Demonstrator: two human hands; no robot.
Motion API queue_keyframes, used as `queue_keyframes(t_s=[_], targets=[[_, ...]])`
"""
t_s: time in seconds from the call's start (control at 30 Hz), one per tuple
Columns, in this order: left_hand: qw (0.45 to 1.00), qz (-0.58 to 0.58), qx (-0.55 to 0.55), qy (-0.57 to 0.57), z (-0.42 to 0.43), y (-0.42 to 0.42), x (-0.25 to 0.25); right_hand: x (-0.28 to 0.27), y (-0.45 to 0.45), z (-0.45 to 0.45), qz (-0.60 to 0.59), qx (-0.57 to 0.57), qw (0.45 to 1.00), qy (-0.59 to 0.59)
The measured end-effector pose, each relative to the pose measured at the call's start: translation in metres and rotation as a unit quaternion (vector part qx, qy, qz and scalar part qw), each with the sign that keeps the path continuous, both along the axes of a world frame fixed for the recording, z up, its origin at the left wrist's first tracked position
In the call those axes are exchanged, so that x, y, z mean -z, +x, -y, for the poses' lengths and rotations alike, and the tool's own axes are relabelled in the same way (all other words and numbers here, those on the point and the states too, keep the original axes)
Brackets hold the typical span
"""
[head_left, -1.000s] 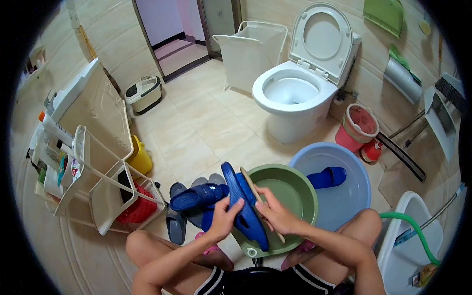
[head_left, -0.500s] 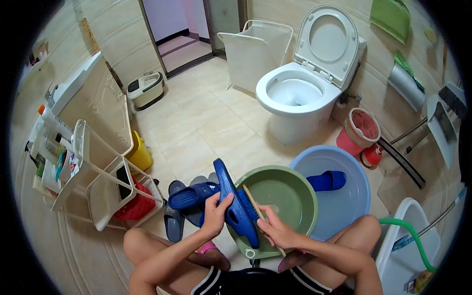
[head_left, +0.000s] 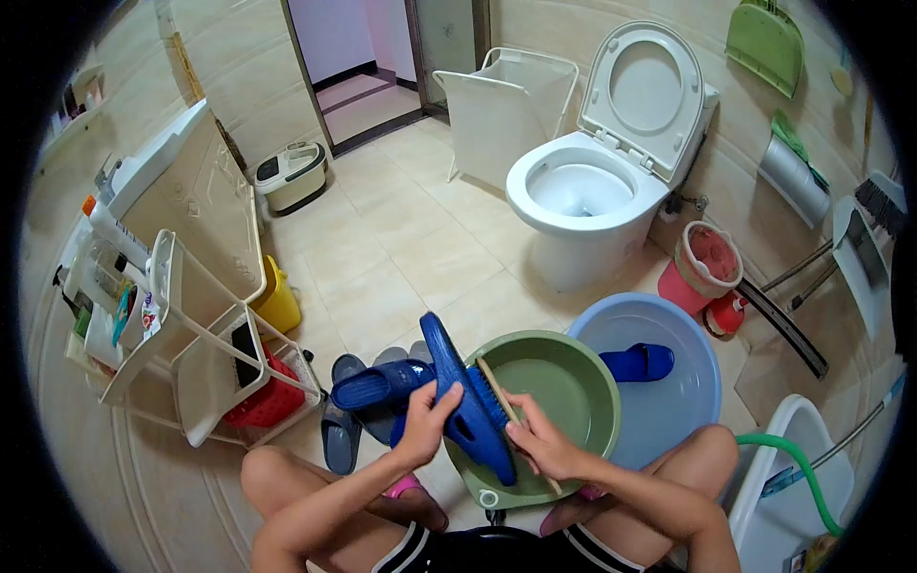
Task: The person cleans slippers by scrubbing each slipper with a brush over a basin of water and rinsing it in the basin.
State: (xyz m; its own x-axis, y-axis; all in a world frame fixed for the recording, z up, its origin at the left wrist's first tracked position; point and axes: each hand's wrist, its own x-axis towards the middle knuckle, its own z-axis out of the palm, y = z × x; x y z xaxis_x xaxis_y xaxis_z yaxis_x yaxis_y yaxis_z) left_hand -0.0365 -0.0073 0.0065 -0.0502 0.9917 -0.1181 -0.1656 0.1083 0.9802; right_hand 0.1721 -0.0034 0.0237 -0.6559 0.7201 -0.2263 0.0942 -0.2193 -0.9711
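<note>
A blue slipper [head_left: 470, 427] is tilted on edge over the left side of a green basin [head_left: 580, 384] of water, gripped by my left hand [head_left: 427, 420]. My right hand [head_left: 543, 437] is closed around a scrubbing brush [head_left: 499, 391] with a wooden back, its blue bristles against the slipper. Another blue slipper [head_left: 642, 363] lies in a light blue basin [head_left: 683, 420] of water behind and to the right. Left of my left hand, one more blue slipper [head_left: 374, 384] rests on top of several grey slippers [head_left: 341, 441] on the floor.
A toilet [head_left: 583, 205] with its lid up stands ahead. At the left is a storage rack [head_left: 215, 382] with a red basket [head_left: 267, 401]. On the right are a pink bucket [head_left: 702, 277], a white tub [head_left: 798, 420] and a green hose [head_left: 802, 468].
The view has shifted slightly, so the room sits a little lower and to the right. The held slipper and the brush keep nearly the same pose, bristles still on the slipper.
</note>
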Motion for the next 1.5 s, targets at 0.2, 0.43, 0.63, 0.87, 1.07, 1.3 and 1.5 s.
queue_keyframes(t_s=[0.2,0.43,0.63,0.87,1.07,1.3,1.5], targets=[[0.998,0.007,0.067,-0.006,0.02,0.021,0.004,0.01,-0.005,-0.005,-0.004,0.051,0.998,0.027],[0.999,0.037,-0.001,-0.009,0.001,0.0,0.004,0.017,0.007,-0.008,0.007,-0.039,0.999,-0.01],[0.996,0.022,0.075,-0.044,0.023,0.015,0.007,0.031,-0.002,0.0,0.001,0.013,1.0,-0.026],[0.998,0.048,-0.003,-0.031,0.008,-0.004,0.013,0.018,0.002,0.009,-0.015,-0.036,0.998,-0.054],[0.996,0.014,0.068,-0.061,0.018,0.008,0.004,0.013,-0.006,0.011,-0.034,0.015,0.997,-0.064],[0.999,0.036,-0.009,-0.039,0.008,-0.008,0.01,0.004,0.003,0.013,-0.008,-0.059,0.997,-0.039],[0.999,-0.014,0.048,-0.015,0.01,-0.001,0.013,0.013,0.002,0.012,-0.045,0.024,0.998,-0.035]])
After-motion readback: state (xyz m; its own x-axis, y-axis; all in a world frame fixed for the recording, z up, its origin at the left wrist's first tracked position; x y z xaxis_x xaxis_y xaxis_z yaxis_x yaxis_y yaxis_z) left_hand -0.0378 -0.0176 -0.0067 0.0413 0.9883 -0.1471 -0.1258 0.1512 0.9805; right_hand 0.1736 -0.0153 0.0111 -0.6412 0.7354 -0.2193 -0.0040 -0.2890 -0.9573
